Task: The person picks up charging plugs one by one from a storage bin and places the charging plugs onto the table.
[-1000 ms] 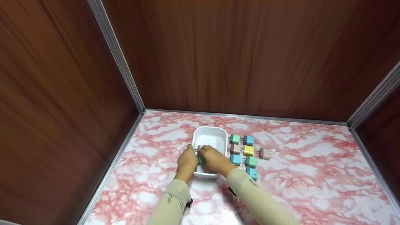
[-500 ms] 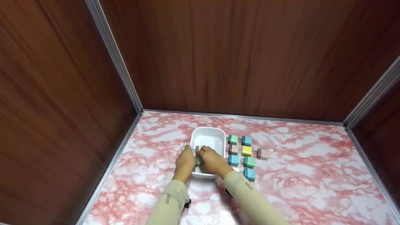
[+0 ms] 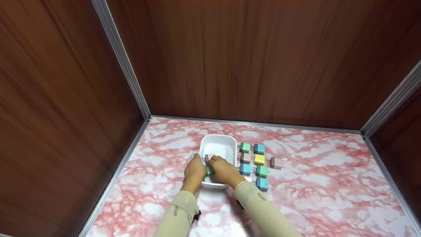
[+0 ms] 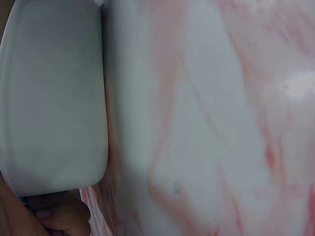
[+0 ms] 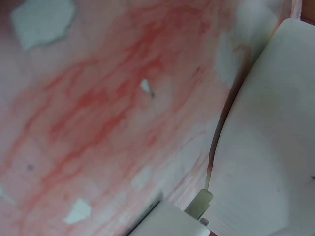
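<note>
A white tub (image 3: 219, 144) stands on the table in the head view. My left hand (image 3: 194, 170) grips its left wall, thumb up at the rim, and in the left wrist view curled fingers (image 4: 63, 217) show outside the wall. Reaching into the tub, my right hand (image 3: 223, 170) pinches a pale pink charger plug (image 3: 209, 157) whose metal prongs point left. Between the two hands a green charger plug (image 3: 209, 170) shows in part, the rest hidden by the right hand. In the right wrist view only the tub's outer wall (image 5: 270, 123) and a charger's pale body (image 5: 170, 221) appear; the hand is out of sight.
Right of the tub several charger plugs lie in columns, prongs left: green (image 3: 245, 147), blue (image 3: 259, 148), yellow (image 3: 259, 159) and pink (image 3: 276, 163) among them. A blue one (image 3: 262, 183) lies closest to my right sleeve. Wood-grain panels (image 3: 250, 65) enclose the marbled table (image 3: 315, 184).
The pink charger has turned slightly under the right fingers, its prongs still leftward. Both hands stay at the tub; the head view has shifted a little.
</note>
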{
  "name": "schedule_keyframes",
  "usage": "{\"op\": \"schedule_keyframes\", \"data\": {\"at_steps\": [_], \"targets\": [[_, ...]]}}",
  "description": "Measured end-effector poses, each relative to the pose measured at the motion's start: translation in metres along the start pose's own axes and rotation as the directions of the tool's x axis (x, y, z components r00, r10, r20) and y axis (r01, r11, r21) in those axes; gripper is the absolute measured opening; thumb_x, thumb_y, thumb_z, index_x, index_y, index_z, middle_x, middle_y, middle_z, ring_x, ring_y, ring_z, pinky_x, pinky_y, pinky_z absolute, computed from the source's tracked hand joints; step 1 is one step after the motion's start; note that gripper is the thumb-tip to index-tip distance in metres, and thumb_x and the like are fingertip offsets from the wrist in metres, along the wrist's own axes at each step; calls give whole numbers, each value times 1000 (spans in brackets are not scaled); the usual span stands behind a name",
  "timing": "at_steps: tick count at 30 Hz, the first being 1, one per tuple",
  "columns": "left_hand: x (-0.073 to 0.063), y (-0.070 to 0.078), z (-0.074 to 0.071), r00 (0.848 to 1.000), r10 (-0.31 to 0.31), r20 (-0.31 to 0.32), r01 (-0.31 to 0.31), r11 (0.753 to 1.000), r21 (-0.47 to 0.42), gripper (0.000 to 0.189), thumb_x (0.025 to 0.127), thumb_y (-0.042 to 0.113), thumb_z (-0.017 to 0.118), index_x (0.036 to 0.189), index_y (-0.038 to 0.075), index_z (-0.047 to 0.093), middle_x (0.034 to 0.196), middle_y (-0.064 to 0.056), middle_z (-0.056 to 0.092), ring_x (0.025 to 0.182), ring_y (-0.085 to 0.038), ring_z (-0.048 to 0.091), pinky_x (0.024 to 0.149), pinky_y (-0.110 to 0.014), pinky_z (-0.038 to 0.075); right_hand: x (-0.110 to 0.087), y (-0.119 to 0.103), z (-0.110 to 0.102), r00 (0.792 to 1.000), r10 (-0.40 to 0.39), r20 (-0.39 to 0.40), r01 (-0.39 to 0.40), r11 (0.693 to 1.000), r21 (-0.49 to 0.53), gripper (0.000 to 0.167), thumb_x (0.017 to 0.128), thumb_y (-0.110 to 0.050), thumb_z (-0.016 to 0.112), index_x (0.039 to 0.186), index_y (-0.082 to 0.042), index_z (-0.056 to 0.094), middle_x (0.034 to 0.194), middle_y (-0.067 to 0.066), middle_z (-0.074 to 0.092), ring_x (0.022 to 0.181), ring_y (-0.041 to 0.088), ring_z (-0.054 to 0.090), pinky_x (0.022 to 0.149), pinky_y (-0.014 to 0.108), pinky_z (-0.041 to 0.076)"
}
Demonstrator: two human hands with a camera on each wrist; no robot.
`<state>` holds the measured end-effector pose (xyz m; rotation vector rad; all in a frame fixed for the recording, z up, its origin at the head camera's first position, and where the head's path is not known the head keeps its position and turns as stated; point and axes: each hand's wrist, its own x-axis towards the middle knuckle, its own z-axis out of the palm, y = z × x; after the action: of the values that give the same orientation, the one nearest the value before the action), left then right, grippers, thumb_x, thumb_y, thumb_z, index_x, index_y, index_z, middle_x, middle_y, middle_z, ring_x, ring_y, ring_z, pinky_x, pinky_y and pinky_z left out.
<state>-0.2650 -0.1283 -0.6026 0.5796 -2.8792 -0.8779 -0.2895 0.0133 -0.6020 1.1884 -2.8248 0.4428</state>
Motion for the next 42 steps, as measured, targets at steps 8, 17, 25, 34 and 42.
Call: {"op": "schedule_keyframes", "data": {"at_steps": [8, 17, 25, 34, 42], "targets": [[0, 0, 0, 1000, -8, -16, 8, 1000, -21, 30, 97, 17, 60, 123, 3, 60, 105, -18, 74, 94, -38, 72, 75, -56, 55, 2, -1, -4, 1000, -14, 16, 14, 1000, -4, 38, 68, -12, 81, 104, -11, 70, 100, 1, 62, 91, 18, 58, 87, 37, 54], [1, 2, 1, 1000, -8, 9, 8, 1000, 6, 34, 95, 13, 59, 129, 5, 59, 106, -17, 74, 94, -37, 72, 75, -54, 55, -5, 0, -9, 998, -15, -56, 13, 999, -33, 38, 67, -6, 78, 102, -10, 68, 100, 4, 61, 93, 22, 60, 90, 39, 53], [-3, 4, -2, 1000, 7, 24, -8, 999, 37, 44, 88, 5, 67, 131, 3, 56, 101, -17, 74, 91, -36, 73, 72, -51, 56, -17, 4, -22, 998, 56, -30, -54, 997, 62, 39, 71, -7, 79, 109, -8, 69, 98, 2, 60, 90, 19, 58, 87, 39, 54], [-2, 1, 0, 1000, 15, 25, -16, 999, 42, 46, 90, 6, 64, 135, 3, 55, 103, -17, 74, 91, -36, 73, 72, -52, 56, -31, 14, -34, 996, 82, -29, -76, 983, 170, 37, 77, -8, 79, 113, -5, 70, 101, 3, 60, 90, 17, 58, 84, 37, 54], [-3, 1, 1, 1000, 21, 2, -21, 999, 34, 42, 89, 4, 62, 131, 4, 56, 102, -18, 74, 92, -38, 72, 73, -54, 56, -38, 17, -45, 996, 87, -15, -82, 978, 190, 39, 81, -11, 80, 117, -3, 69, 108, 6, 63, 93, 18, 60, 84, 38, 55]]}}
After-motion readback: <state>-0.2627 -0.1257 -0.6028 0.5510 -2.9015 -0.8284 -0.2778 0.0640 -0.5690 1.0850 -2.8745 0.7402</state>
